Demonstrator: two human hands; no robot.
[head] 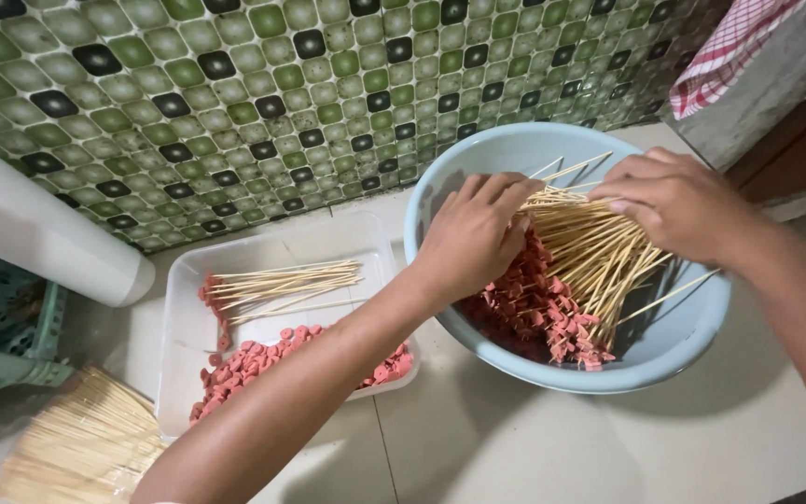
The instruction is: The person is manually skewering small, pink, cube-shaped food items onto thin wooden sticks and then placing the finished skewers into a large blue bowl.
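Hands work inside a pale blue bowl (692,327) that stands on the white bench (608,448) against a wall of green and black tiles (235,93). The left hand (473,238) reaches in from the lower left, its grip half curled with fingers bent down onto the pile of skewers (590,252), thin bamboo sticks loaded with small pink sausage pieces; whether the fingers pinch one stick or only press on the heap cannot be told. The right hand (678,201) comes in from the right, its grip loosely closed over the bare upper ends of the same sticks, fingertips touching them.

Just beside the bowl, to the left, sits a white rectangular tray (184,299) holding a few finished skewers at the top and loose pink sausage slices (254,359) lower down. A clear packet of unused bamboo sticks (86,443) lies at the bench's near left corner. A white cylinder (39,233) leans at the left, and a red-and-white checked cloth (729,51) hangs at the upper right.
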